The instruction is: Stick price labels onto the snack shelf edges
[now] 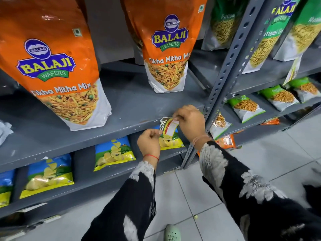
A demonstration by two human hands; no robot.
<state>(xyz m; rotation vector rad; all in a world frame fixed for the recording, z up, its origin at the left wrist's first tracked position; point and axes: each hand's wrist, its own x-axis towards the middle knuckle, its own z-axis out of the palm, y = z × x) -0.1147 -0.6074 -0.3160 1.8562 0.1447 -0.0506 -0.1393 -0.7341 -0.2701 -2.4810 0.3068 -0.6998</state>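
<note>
A curled price label (168, 126), yellow and red with a white box and a dark "SUPER MARKET" end, hangs just in front of the grey shelf edge (97, 139). My right hand (190, 121) pinches its upper end against the shelf's front lip. My left hand (149, 142) pinches the lower end, just below the edge. Both fists are closed around the label. Two orange Balaji Tikha Mitha Mix bags (52, 63) (166, 46) stand on the shelf above the edge.
Blue and yellow chip packets (113, 151) lie on the lower shelf. A perforated grey upright (227, 66) stands just right of my hands. Green snack packs (246, 106) fill the neighbouring rack. Tiled floor (191, 197) lies below, with my green shoe (172, 233).
</note>
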